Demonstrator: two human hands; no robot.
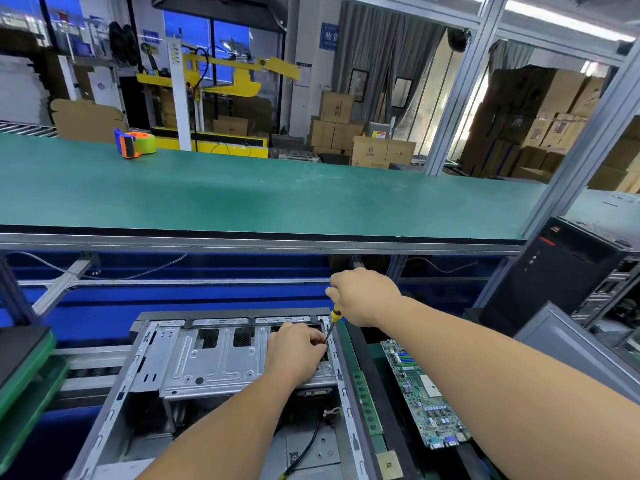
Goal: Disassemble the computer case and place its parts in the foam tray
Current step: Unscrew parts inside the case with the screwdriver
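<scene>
An open metal computer case (180, 362) lies on its side in front of me, its silver drive cage facing up. My right hand (363, 294) grips the yellow-and-black handle of a screwdriver (334, 318), whose shaft slants down to the cage's far right corner. My left hand (298, 351) rests on the cage beside the tip, fingers curled and pinching at the shaft's lower end. To the right of the case lies a black tray (367, 344) holding a green motherboard (420, 389) and a RAM stick (367, 403).
A second black tower case (561, 271) stands at the right beside a grey panel (568, 344). Green trays (27, 382) are stacked at the left. A wide green bench top (259, 195) spans behind, with an orange tape dispenser (133, 143) on it.
</scene>
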